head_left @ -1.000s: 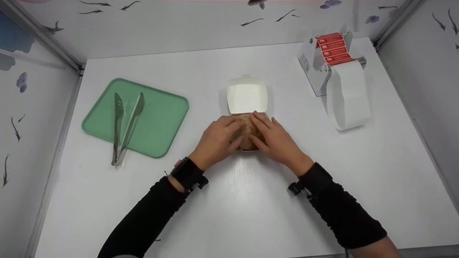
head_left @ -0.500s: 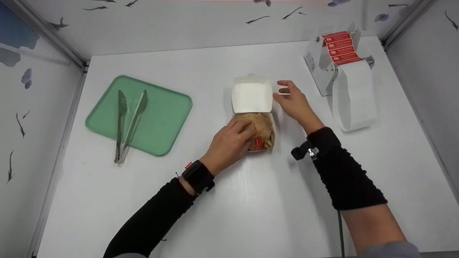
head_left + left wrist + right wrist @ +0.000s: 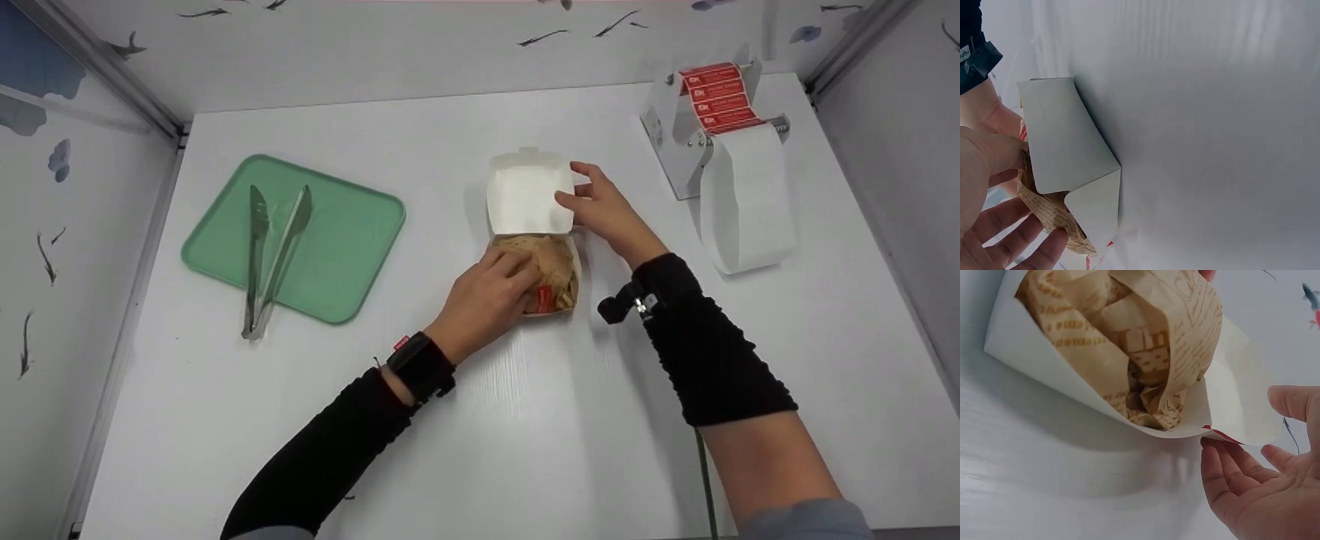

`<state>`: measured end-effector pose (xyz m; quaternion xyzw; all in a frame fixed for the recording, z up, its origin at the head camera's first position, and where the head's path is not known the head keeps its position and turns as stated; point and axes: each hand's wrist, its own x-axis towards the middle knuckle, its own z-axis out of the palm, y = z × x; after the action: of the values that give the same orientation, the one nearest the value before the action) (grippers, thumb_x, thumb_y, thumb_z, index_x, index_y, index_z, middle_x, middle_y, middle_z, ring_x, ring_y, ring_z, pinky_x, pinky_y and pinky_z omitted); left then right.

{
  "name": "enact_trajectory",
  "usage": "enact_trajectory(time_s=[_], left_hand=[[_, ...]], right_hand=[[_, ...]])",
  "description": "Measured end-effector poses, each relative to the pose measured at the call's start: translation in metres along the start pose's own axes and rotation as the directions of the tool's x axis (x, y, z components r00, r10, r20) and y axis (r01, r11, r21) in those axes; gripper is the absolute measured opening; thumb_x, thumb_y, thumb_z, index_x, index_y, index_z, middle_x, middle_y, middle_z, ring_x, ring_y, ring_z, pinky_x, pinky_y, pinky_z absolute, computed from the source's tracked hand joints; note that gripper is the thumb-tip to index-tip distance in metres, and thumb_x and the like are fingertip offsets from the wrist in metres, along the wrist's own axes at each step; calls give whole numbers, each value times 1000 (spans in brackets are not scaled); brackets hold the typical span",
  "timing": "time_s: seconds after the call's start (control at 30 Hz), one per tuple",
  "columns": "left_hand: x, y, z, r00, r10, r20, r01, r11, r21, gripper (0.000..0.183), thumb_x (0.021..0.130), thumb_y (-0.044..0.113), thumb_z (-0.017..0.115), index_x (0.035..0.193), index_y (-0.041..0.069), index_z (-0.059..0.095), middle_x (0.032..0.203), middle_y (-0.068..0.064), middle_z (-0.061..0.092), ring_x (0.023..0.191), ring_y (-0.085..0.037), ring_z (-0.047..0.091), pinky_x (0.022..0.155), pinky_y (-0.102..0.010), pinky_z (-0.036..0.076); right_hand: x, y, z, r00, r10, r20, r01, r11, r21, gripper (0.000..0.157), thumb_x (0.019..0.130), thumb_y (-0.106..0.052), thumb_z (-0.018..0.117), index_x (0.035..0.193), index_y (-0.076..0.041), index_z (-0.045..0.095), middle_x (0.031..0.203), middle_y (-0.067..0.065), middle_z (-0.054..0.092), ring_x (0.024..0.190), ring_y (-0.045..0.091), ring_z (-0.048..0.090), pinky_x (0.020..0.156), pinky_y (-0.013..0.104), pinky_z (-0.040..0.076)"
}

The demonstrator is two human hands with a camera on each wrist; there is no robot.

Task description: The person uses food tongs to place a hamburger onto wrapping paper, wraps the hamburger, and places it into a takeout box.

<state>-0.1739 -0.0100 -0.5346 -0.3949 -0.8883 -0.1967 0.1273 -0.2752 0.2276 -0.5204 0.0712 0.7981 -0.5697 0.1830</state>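
A brown paper-wrapped burger (image 3: 556, 261) sits in the base of a white card burger box (image 3: 1067, 135), its printed paper bunched at one corner. The box lid (image 3: 529, 196) lies back, inner side up. My left hand (image 3: 487, 298) holds the wrapped burger from the left, thumb near the front wall and fingers bent over the paper. At the lid's right edge is my right hand (image 3: 613, 216). Its fingertips (image 3: 1213, 455) touch the edge from below, while the thumb (image 3: 1283, 402) stands apart above. A small red label (image 3: 544, 298) shows on the wrapper.
To the left, a green tray (image 3: 341, 247) carries metal tongs (image 3: 281, 247), their joined end past its front edge. A label dispenser (image 3: 671, 161) with red stickers (image 3: 720, 97) and a hanging loop of white backing (image 3: 754, 199) stands back right. Patterned walls enclose the white table.
My right hand has left the wrapped burger and moved up and right, then in to the lid's right edge. My left hand stays at the burger. The lid has barely moved.
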Motion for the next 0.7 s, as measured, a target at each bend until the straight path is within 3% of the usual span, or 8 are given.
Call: enact_trajectory(time_s=[0.23,0.47,0.6,0.7], left_hand=[[2,3,0,1000,10,13,-10,998,60,15,103,10,69,117,14,73,127,-6,71,120,-26,64,94,-34,61],[3,7,-2,998,39,49,-47,984,175,26,106,10,64,128,22,71,126,-6,69,113,-26,63,78,-34,63],[3,12,-3,989,54,138,-89,959,269,41,110,21,63,147,38,63,127,-12,66,111,-30,64,77,-37,65],[3,18,-4,970,66,232,-147,924,353,49,111,26,60,155,48,53,129,-17,64,111,-34,66,78,-41,66]], right_hand=[[-8,-3,-2,995,-100,-13,100,995,-28,73,110,-28,60,171,-13,23,161,26,44,146,40,51,116,53,48],[-23,-8,-4,974,-227,-13,225,972,-72,69,109,-28,63,169,-15,31,153,24,51,140,38,57,109,52,53],[-30,-8,-4,959,-283,7,282,951,-128,68,109,-26,64,169,-15,32,154,22,52,140,38,56,112,55,50],[-35,-9,-3,949,-314,16,311,933,-183,66,109,-25,64,167,-15,35,157,21,52,143,39,53,114,58,49]])
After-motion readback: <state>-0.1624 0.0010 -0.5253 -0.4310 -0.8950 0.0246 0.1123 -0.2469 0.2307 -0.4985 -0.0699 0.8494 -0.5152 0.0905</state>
